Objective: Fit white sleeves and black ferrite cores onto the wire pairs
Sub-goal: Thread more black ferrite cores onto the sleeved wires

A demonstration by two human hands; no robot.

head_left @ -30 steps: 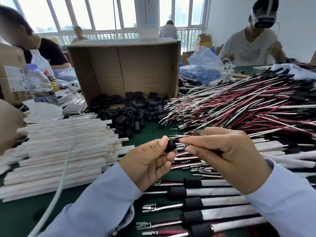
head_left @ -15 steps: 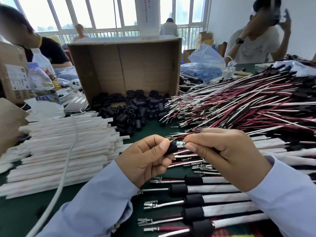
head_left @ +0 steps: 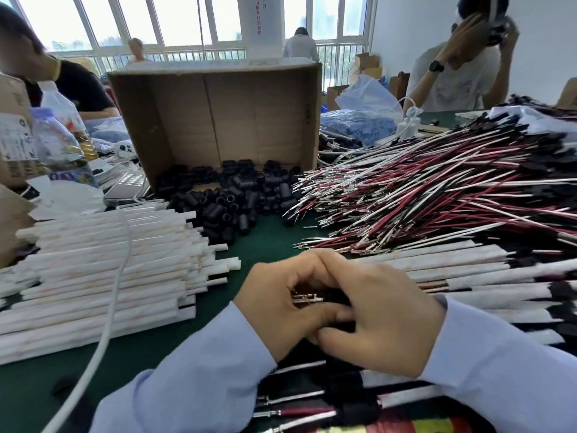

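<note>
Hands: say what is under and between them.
Gripped between the left hand and right hand: a wire pair, metal terminals showing, and a black piece. Finished sleeved wires lie beneath. Fingers cover the rest.

Both forearms, clothed in pale blue, converge low at centre. The left hand (head_left: pixel 274 307) and right hand (head_left: pixel 387 317) meet fingertip to fingertip, fingers curled inward, gripping a wire pair (head_left: pixel 307 297) between them.

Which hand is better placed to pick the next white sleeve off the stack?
Probably the left hand: the white sleeve stack lies on its side; the right hand would have to cross over. Both hands grip the wire pair.
</note>
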